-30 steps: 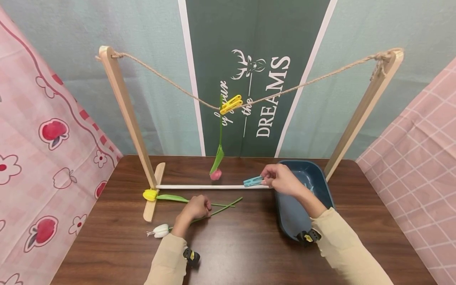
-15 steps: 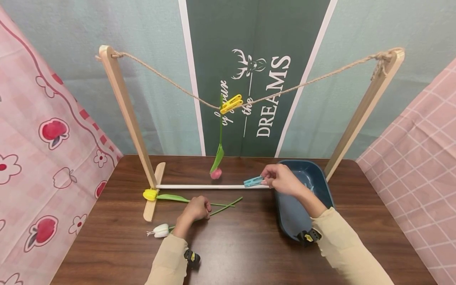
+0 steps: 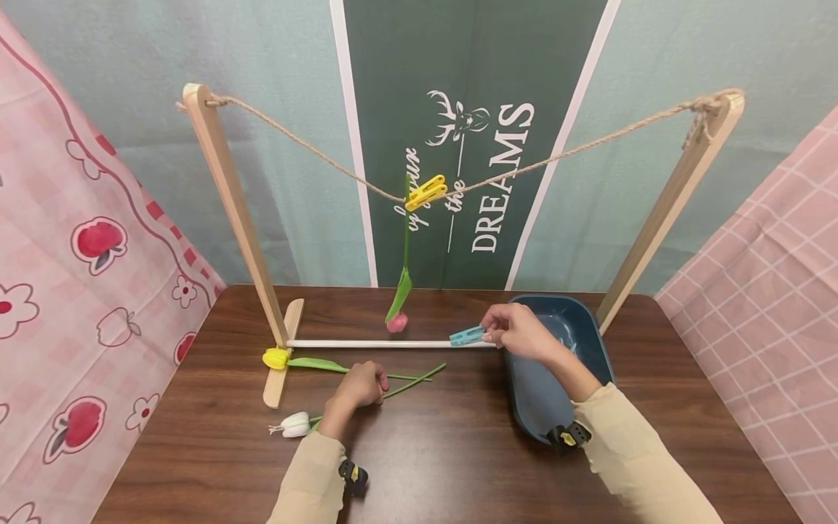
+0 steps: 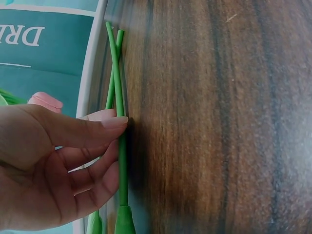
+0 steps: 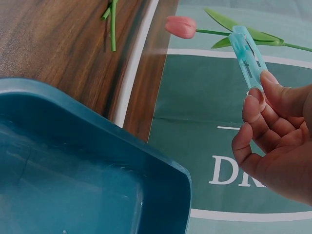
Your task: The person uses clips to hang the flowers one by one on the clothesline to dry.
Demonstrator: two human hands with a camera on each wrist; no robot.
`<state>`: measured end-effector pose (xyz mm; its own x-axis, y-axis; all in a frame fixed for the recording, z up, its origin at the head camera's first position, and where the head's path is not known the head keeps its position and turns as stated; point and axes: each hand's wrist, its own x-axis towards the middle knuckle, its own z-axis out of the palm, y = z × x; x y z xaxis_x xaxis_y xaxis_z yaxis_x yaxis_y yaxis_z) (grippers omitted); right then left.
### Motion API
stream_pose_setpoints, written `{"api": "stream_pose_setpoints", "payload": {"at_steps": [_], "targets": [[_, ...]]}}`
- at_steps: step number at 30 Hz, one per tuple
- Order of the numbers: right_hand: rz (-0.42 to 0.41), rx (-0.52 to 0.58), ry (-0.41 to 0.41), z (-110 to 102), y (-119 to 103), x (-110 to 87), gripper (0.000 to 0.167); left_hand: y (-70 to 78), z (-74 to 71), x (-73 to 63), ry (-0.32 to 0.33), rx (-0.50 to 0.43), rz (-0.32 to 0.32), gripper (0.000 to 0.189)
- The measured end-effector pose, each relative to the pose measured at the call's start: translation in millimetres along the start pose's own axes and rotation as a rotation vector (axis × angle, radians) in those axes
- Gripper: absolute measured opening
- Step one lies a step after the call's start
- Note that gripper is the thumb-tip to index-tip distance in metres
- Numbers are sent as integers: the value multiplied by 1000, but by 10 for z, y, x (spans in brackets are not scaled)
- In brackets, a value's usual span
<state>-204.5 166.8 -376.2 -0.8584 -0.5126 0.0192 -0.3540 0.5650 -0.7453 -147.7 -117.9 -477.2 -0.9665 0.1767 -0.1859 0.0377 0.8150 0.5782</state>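
Observation:
In the head view my left hand [image 3: 360, 384] pinches the green stem of a white tulip [image 3: 294, 424] low over the table. Thumb and fingers meet on that stem [image 4: 122, 165] in the left wrist view. A yellow tulip [image 3: 276, 358] lies just beyond, its stem crossing the white one's. My right hand [image 3: 520, 331] holds a light blue clothespin [image 3: 466, 335] by its handle end, beside the blue basin; in the right wrist view the clothespin [image 5: 248, 58] points away from the fingers. A pink tulip [image 3: 396, 321] hangs head down, clipped to the rope by a yellow clothespin [image 3: 425, 193].
A sagging rope [image 3: 308, 145] joins two wooden posts, the left [image 3: 229, 204] and the right [image 3: 674, 196]. A white rod [image 3: 373, 343] runs low between them. The blue basin [image 3: 543, 400], with some light blue pieces inside, stands under my right forearm.
Hardly anything differs. My right hand and the light blue clothespin have shifted very slightly to the right; the left hand stays on the stem.

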Motion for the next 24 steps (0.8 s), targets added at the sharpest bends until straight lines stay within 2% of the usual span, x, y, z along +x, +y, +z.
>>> {"api": "stream_pose_setpoints", "payload": {"at_steps": [14, 24], "targets": [[7, 11, -2, -2, 21, -13, 8, 30, -67, -24, 19, -4, 16, 18], [14, 17, -1, -19, 22, -23, 9, 139, -198, -32, 59, -36, 39, 17]]}}
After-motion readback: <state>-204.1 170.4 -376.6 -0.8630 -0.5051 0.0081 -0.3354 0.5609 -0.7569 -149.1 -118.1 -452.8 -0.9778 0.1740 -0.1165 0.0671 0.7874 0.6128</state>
